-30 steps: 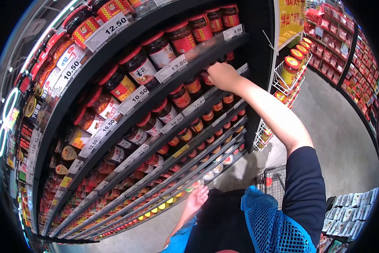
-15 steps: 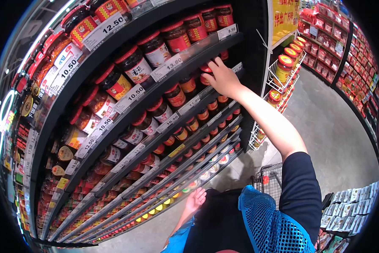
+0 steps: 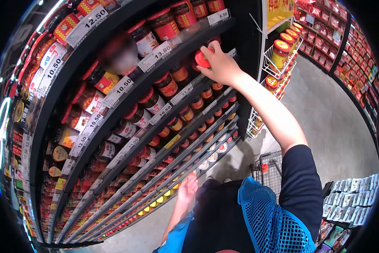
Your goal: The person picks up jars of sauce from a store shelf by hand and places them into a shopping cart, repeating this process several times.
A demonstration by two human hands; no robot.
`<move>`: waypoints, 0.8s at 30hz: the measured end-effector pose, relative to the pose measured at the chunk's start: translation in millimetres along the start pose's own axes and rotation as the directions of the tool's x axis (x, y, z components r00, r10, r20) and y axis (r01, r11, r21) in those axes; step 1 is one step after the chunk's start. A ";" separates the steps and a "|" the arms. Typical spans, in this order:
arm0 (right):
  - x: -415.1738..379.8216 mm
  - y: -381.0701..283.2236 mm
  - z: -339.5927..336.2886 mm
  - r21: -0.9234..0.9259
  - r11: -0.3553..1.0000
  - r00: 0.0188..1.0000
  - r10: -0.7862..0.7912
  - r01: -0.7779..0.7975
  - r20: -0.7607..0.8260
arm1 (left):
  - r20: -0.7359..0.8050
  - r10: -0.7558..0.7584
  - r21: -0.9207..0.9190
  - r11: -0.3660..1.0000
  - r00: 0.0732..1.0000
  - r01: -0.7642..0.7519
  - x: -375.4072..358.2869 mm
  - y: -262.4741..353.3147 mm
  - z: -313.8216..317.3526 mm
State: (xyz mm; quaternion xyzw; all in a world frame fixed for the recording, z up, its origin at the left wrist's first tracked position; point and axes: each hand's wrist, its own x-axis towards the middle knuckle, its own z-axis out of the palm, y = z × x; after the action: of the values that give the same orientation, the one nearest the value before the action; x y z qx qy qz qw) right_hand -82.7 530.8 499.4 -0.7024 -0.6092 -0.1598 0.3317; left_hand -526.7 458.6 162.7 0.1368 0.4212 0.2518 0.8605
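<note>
A jar with a red lid (image 3: pixel 202 58) is at the right end of the second shelf from the top, with my right hand (image 3: pixel 219 63) closed round its lid. The shelf edge above runs just over the hand. Left of that jar, other red-lidded jars (image 3: pixel 166 85) stand on the same level behind price tags. Low in front of my body is my left hand (image 3: pixel 188 188), palm up with its fingers loosely curled and apart, holding nothing, near the lower shelves.
Long curved shelves (image 3: pixel 155 63) of jars fill the left side. A wire rack (image 3: pixel 269 63) of yellow-labelled jars hangs at the shelf end. A metal cart (image 3: pixel 270 168) stands on the floor near my right side. Packet displays (image 3: pixel 352 202) are at the lower right.
My right hand has closed on the red lid, and the jar now shows tilted toward me. My left hand has risen slightly and moved left. The view has shifted a little.
</note>
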 end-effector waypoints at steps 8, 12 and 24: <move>-4.1 13.2 -8.4 0.110 0.990 0.994 -0.083 0.090 -0.067 | -0.004 -0.032 0.092 0.995 0.999 0.033 2.8 -13.1 -4.5; -22.2 10.4 -27.1 0.132 0.976 0.970 -0.144 0.172 -0.198 | -0.010 -0.013 0.227 0.974 1.000 0.015 -3.7 -13.8 8.9; -182.8 1.8 -132.3 0.197 0.974 0.973 -0.067 0.112 -0.220 | 0.028 -0.115 0.557 0.827 0.993 0.080 11.0 -14.2 58.2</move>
State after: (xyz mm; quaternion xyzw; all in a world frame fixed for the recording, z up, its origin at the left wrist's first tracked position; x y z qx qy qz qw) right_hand -95.0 306.3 480.4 -0.6145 -0.6150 -0.1837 0.4587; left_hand -470.3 451.4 184.4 0.3663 0.4565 0.0703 0.8078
